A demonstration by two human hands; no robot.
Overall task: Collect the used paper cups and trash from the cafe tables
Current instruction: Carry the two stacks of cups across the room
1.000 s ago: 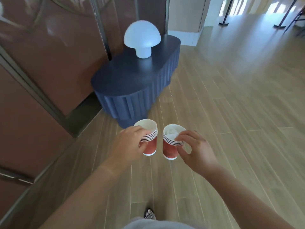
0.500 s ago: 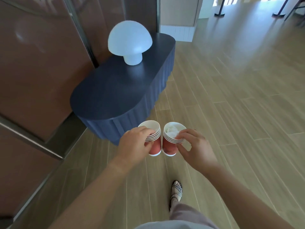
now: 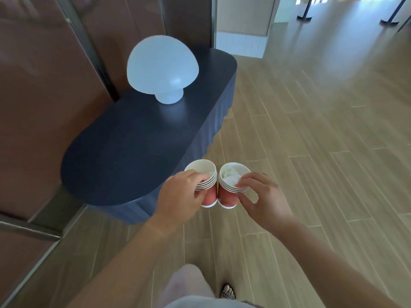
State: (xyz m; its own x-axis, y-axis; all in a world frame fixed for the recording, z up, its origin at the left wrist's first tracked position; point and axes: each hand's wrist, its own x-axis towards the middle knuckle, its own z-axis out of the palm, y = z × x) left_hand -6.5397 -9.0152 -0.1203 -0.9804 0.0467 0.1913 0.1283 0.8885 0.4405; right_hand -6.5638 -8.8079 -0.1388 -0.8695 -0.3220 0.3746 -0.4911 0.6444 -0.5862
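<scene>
As person walks on, dark blue table [image 3: 133,152] with mushroom lamp [image 3: 162,67] has drawn closer, now just left of hands. Grip unchanged: left hand [image 3: 180,194] fingers curled round rim of stack of red paper cups [image 3: 200,168]; right hand [image 3: 264,196] pinching rim of second stack [image 3: 226,200], crumpled tissue [image 3: 231,176] inside. Stacks side by side, in air above floor [image 3: 311,152]. Both hands full; likely carrying leg, bin needed next.
</scene>
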